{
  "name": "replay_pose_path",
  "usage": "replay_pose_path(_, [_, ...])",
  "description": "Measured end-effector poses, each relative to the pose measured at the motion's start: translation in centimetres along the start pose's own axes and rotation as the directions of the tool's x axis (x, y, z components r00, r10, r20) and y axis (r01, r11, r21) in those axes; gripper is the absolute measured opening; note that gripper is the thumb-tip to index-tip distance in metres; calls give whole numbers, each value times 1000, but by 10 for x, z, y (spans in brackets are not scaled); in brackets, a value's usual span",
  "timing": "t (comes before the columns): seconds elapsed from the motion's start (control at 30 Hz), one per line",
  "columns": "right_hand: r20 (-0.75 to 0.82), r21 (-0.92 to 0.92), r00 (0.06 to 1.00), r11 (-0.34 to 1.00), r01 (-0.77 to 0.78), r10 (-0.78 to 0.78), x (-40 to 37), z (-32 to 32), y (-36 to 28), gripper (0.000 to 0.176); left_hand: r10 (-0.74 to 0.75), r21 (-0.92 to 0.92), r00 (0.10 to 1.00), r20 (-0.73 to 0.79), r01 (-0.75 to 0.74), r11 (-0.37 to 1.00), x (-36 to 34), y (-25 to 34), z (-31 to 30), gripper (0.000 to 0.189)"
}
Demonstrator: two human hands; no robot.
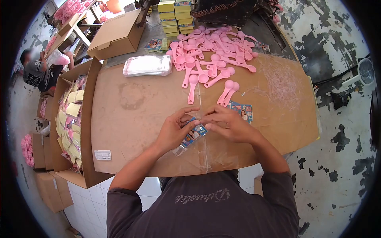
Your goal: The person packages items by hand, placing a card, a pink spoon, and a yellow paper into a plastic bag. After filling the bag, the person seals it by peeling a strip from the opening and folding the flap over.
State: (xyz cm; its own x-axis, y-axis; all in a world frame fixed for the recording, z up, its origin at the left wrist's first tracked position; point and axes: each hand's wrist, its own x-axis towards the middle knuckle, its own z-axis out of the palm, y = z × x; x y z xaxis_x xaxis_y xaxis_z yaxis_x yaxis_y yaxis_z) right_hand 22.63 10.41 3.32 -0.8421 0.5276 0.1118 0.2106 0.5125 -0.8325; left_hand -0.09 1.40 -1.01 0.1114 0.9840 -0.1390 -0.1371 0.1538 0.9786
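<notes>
My left hand (174,129) pinches a small clear plastic bag (181,150) with a blue printed card (194,134) inside, tilted above the cardboard-covered table. My right hand (229,123) is at the bag's upper right corner, its fingers curled and fingertips closed at the bag's edge; exactly what they grip there is partly hidden. Just beyond the right hand lie more blue printed cards (246,112), partly covered by it. Two pink measuring spoons (228,93) lie near those cards, and a single pink spoon (192,89) lies to their left.
A heap of pink spoons (214,49) covers the table's far middle. A stack of clear plastic bags (147,65) lies left of it. Card stacks (168,20) stand behind. A carton (89,131) of packed bags borders the left; plastic strips (283,85) lie right. Another person (37,71) sits far left.
</notes>
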Motion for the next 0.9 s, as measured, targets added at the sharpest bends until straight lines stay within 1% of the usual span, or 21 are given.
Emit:
replay_pose_path(0.07, [-51, -140, 998, 989, -43, 36, 4, -19, 18, 18, 30, 9, 1000, -8, -30, 1000, 0, -7, 1, 41])
replay_pose_path(0.1, [-76, -208, 996, 976, -65, 50, 7, -30, 29, 18, 11, -2, 1000, -19, -11, 1000, -1, -4, 1, 40])
replay_pose_path(0.13, [-114, -393, 993, 919, -20, -27, 10, -39, 40, 20, -7, -14, 1000, -29, 7, 1000, -2, 1, 1, 39])
replay_pose_path(0.17, [-137, -566, 984, 824, 15, -112, 14, -48, 52, 22, -24, -25, 999, -39, 23, 999, -2, 4, 2, 38])
replay_pose_path(0.2, [-143, -719, 970, 694, 36, -198, 16, -53, 59, 25, -28, -45, 999, -35, 27, 999, -2, 4, 2, 38])
replay_pose_path(0.3, [-35, -744, 982, 661, 97, -183, 23, -60, 70, 35, -29, -88, 999, -23, 27, 996, 0, 0, -1, 39])
replay_pose_path(0.4, [-8, -795, 991, 603, 73, -131, 28, -59, 66, 30, -10, -96, 1000, -4, 10, 995, 0, -5, -4, 40])
replay_pose_path(0.5, [-183, -683, 936, 723, 100, -302, 28, -50, 49, 36, 23, -98, 1000, -3, -23, 995, 0, -5, -6, 42])
replay_pose_path(0.53, [-272, -457, 945, 889, 40, -182, 27, -44, 37, 39, 27, -106, 1000, -12, -28, 994, 0, -5, -5, 42])
replay_pose_path(0.57, [-326, -193, 945, 981, -25, -39, 26, -35, 20, 43, 29, -113, 999, -20, -31, 993, 0, -4, -2, 42])
replay_pose_path(0.6, [-340, 88, 934, 992, -88, 113, 25, -28, 10, 47, 29, -125, 999, -20, -32, 992, -1, -3, 0, 42])
replay_pose_path(0.63, [-312, 251, 937, 965, -78, 157, 24, -22, 5, 51, 30, -135, 999, -19, -33, 990, -1, -1, 3, 42])
replay_pose_path(0.7, [-239, 551, 945, 832, -59, 225, 23, -14, 0, 60, 20, -125, 1000, 0, -20, 992, -1, -2, 3, 41])
replay_pose_path(0.8, [-322, 582, 923, 813, 17, 211, 27, -12, -1, 61, -5, -100, 1000, 13, 7, 995, -3, -4, 3, 38])
replay_pose_path(0.9, [-324, 542, 920, 840, -11, 221, 26, -1, -5, 58, -8, -103, 1000, -7, 7, 995, -3, -1, 5, 34])
